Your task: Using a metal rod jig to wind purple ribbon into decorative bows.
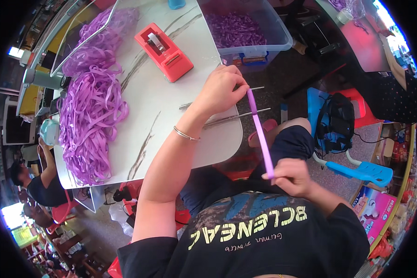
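A purple ribbon (262, 139) is stretched taut between my two hands, beyond the table's right edge. My left hand (223, 90) pinches its far end between thumb and fingers, above the table corner. Closer to my body, my right hand (291, 176) grips the near end, with a short tip showing past the fingers. Two thin metal rods (261, 110) jut out over the table's edge. Ribbon crosses the nearer rod, with a darker band there; whether it is wrapped round cannot be made out. My left hand partly hides the farther rod.
A large heap of loose purple ribbon (91, 123) lies along the table's left side. The red tape dispenser (164, 53) stands on the white table (171, 139). Beyond it, a clear plastic bin (280, 39) holds purple pieces. A blue chair (316, 104) bears a black backpack (334, 123). Other people sit at both sides.
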A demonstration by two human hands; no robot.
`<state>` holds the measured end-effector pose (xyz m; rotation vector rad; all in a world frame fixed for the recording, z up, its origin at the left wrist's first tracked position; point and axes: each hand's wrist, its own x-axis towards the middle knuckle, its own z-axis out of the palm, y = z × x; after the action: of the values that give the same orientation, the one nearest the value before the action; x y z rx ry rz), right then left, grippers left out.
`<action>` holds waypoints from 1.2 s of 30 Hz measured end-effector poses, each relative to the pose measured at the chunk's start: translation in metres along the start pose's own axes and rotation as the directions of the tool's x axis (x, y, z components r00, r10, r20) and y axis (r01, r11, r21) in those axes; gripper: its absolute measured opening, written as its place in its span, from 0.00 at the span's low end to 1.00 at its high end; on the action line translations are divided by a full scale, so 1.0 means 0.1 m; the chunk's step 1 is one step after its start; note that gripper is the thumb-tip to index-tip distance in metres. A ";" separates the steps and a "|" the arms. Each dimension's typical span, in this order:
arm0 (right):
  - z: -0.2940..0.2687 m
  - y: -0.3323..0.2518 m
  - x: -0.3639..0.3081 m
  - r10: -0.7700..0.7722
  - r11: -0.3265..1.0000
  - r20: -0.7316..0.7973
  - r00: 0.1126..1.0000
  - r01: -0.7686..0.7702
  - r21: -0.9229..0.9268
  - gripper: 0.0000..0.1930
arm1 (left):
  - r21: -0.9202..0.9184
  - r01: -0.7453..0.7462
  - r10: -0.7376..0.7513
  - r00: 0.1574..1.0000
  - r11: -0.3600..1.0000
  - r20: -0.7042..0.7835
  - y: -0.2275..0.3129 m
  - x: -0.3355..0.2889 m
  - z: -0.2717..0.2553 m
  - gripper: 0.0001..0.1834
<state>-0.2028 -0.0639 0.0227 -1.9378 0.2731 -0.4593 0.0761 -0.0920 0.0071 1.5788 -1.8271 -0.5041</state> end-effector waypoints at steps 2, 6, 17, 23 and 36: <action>-0.23 -0.18 0.44 -0.221 0.973 -0.002 0.975 0.220 -0.068 0.11 | 0.019 0.006 -0.006 1.000 1.000 -0.015 -0.04 -0.05 -0.01 0.08; -0.50 -0.10 1.30 -0.137 0.990 -0.212 0.968 0.140 0.002 0.08 | -0.016 -0.026 0.025 0.999 1.000 -0.043 -0.01 0.01 0.00 0.07; -0.19 1.31 1.35 0.624 0.640 0.038 0.780 -0.539 0.548 0.12 | -0.082 0.041 -0.050 0.991 0.996 -0.123 0.03 0.00 0.01 0.09; 0.16 1.08 0.79 0.648 0.493 0.008 0.762 -0.427 0.758 0.10 | 0.052 0.015 -0.013 1.000 0.999 -0.022 0.00 -0.02 0.02 0.10; 0.26 0.79 0.71 0.663 0.444 -0.087 0.743 -0.298 0.845 0.06 | 0.073 0.028 -0.029 0.999 0.997 0.018 0.03 0.01 0.01 0.10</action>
<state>-0.1261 -0.1015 -0.0454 -0.7668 0.7604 -0.4717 0.0734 -0.0921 0.0085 1.6557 -1.8587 -0.4724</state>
